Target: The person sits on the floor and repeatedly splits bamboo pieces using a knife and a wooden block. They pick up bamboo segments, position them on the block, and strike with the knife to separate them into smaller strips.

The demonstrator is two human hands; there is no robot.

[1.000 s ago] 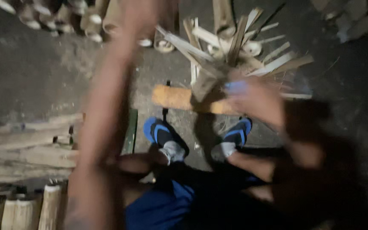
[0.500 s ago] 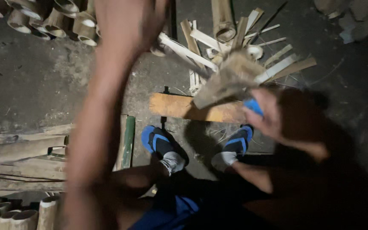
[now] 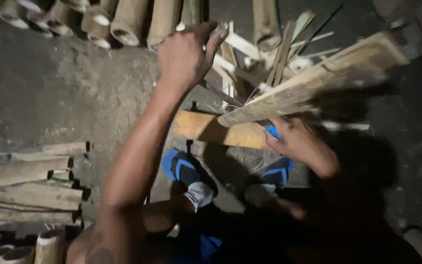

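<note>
Ground: A dark, packed-earth floor [image 3: 64, 98], dimly lit, lay under the seated person, bamboo stacked at its edges.
Hands: Two. The left hand [image 3: 187, 55] was raised over the far pile, fingers curled and held loose, gripping nothing that could be seen. The right hand [image 3: 296, 144] was clenched around a blue handle [image 3: 271, 131]; the tool beyond it was hidden.
Split bamboo slat: One long pale piece [image 3: 313, 83] slanted up to the right from just above the right hand, its near end frayed into loose fibres, its surface blurred.
Wooden block: One flat orange-brown block [image 3: 206, 128] lay on the ground in front of the feet, below the slat's near end.
Feet: Two, each in a blue sandal [image 3: 184, 168], planted behind the block.
Bamboo tubes, far side: About five hollow cut sections [image 3: 123, 22] lined the top edge, open ends showing.
Bamboo lengths, left: Roughly four pale poles [image 3: 25, 183] lay side by side.
Offcuts: A heap of thin split strips [image 3: 279, 49], too tangled to count, lay beyond the block.
</note>
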